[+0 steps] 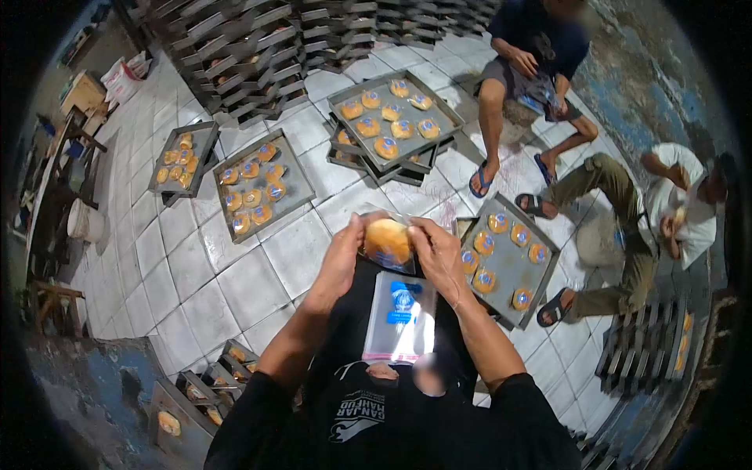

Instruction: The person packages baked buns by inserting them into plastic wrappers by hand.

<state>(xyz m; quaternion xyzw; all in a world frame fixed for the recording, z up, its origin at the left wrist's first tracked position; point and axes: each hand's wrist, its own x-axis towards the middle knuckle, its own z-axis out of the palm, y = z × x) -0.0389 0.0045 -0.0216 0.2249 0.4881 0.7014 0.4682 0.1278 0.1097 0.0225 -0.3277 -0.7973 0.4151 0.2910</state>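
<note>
A golden round bun (387,241) in a clear plastic bag is held up between my two hands. My left hand (340,262) pinches the bag at its left upper corner, and my right hand (437,254) grips the right side. Both hands are closed; the exact fingertip contact is partly hidden. Just below the bun, a stack of clear plastic bags (379,321) with a blue printed label lies on my lap.
Metal trays of bagged buns stand on the white tiled floor: one at left (304,176), a stack at the back (454,129), one at right (540,270). Two people sit at right, one in a dark shirt (501,31), one in white (689,207). Tray stacks (266,47) rise behind.
</note>
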